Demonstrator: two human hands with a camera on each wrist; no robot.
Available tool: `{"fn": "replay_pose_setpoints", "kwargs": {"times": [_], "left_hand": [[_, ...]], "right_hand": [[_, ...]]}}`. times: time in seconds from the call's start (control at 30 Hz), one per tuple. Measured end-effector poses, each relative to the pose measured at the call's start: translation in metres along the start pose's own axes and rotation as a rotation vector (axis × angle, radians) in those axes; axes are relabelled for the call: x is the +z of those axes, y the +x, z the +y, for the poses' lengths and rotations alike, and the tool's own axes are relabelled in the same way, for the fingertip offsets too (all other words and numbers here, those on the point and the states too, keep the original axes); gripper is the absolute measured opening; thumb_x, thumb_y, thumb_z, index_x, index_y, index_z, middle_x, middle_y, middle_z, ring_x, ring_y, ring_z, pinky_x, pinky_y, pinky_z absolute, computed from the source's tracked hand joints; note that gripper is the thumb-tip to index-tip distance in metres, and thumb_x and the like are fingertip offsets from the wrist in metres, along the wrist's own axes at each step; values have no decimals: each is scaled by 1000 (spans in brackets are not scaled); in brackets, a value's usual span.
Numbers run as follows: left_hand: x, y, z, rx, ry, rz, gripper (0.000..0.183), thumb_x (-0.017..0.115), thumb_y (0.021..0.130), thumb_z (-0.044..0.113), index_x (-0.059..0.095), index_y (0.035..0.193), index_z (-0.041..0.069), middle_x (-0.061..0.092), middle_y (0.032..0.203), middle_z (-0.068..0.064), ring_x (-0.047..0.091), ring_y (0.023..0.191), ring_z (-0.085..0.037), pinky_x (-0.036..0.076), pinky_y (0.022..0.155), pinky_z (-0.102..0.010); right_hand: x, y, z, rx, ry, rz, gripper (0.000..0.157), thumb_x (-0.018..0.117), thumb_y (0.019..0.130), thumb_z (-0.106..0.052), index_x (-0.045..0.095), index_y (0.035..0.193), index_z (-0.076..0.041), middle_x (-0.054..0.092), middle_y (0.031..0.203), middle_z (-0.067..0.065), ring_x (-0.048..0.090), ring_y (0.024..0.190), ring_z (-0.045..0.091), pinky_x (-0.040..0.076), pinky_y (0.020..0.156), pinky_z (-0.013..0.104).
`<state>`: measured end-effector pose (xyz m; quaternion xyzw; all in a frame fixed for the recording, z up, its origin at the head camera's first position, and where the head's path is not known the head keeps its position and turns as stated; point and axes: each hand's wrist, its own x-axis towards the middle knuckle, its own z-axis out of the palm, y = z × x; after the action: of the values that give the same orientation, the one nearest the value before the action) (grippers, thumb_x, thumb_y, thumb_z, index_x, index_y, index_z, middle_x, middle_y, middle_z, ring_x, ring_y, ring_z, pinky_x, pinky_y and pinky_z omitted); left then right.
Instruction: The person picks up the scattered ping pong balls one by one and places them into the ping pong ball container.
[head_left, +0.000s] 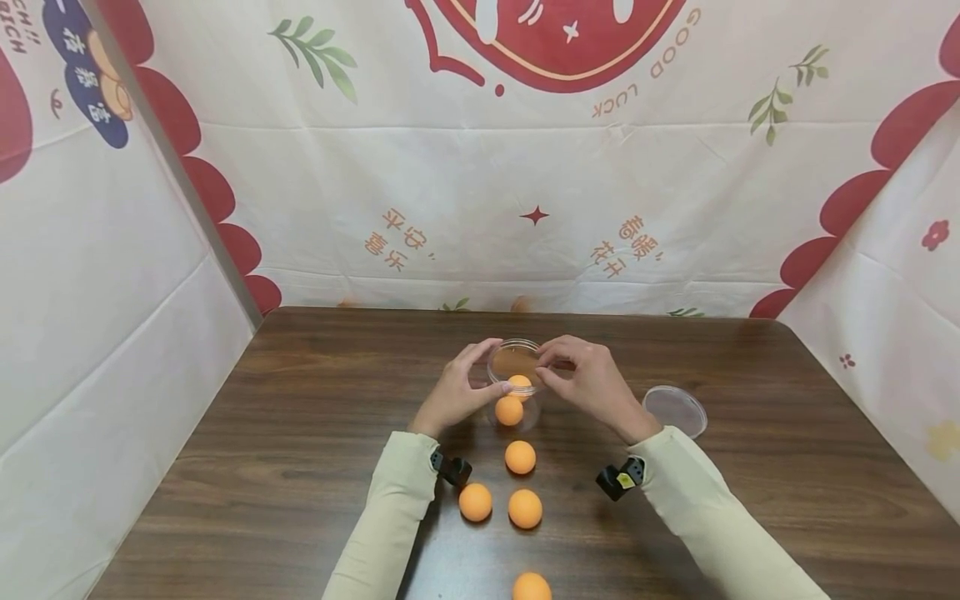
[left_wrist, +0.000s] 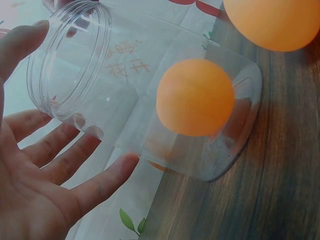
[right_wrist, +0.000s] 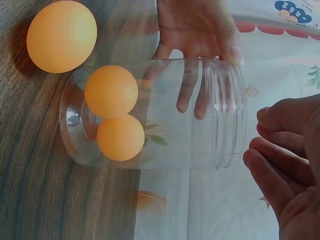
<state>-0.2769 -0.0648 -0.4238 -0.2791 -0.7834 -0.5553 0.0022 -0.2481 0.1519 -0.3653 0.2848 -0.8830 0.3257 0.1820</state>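
Note:
A clear, wide-mouthed plastic jar (head_left: 514,363) stands upright on the table without a lid. My left hand (head_left: 459,392) holds it near the threaded neck, thumb on one side and fingers on the other. Two orange table tennis balls lie at its bottom; the right wrist view shows an upper ball (right_wrist: 111,91) and a lower ball (right_wrist: 121,137) touching each other. Just beside the rim hovers my right hand (head_left: 588,379), fingers loosely bent and thumb near the fingertips, with nothing visible between them.
Several more orange balls lie loose on the brown wooden table (head_left: 315,433), including a near ball (head_left: 520,457) in front of the jar. A clear round lid (head_left: 675,411) lies right of the right wrist. Printed white cloth (head_left: 480,192) hangs behind the table and at both sides.

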Motion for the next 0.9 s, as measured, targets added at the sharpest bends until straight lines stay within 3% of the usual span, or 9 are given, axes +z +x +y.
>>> {"fn": "replay_pose_setpoints", "kwargs": {"times": [0.3,0.9], "left_hand": [[0,1,-1,7,-14,1,63,72,86,20,43,141,11,46,138,-18,46,127,-38,54,87,-46],[0,0,1,7,-17,2,63,71,86,20,43,142,11,47,136,-16,49,123,-39,54,87,-46]], "right_hand": [[-8,-8,-9,-39,36,-6,11,74,78,0,68,85,-5,67,94,9,69,83,20,58,74,31],[-21,-32,-31,-42,19,-87,23,78,77,-5,68,97,-10,68,98,3,67,88,16,58,76,30]]}}
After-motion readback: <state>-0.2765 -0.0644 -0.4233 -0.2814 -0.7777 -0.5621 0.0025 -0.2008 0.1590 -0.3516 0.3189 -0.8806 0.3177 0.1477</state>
